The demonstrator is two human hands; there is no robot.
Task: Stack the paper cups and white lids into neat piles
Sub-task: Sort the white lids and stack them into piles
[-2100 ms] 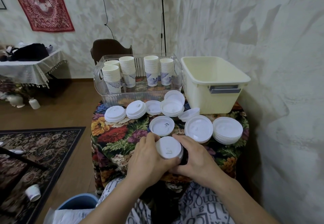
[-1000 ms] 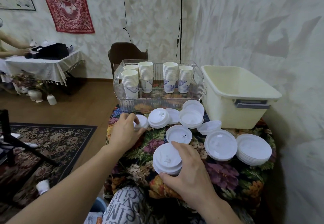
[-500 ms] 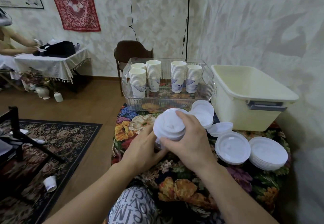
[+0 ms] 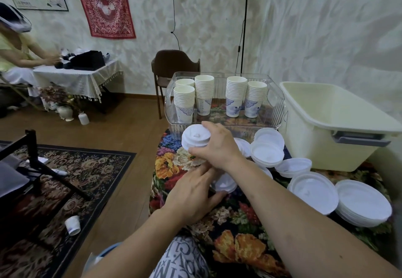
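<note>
My right hand grips a stack of white lids and holds it over the table's left side, just in front of the clear tray. Below it, my left hand reaches across the floral tablecloth, fingers stretched toward a small lid pile and touching it. Several stacks of paper cups stand upright inside the clear tray. More lid piles lie in the middle, and two large piles sit at the right.
A cream plastic tub stands at the back right against the wall. A brown chair is behind the tray. One paper cup lies on the rug at the left. Another person sits at a far table.
My right hand carried the lid stack up and leftward toward the tray's front. My left hand dropped back and now reaches at a small pile nearer me.
</note>
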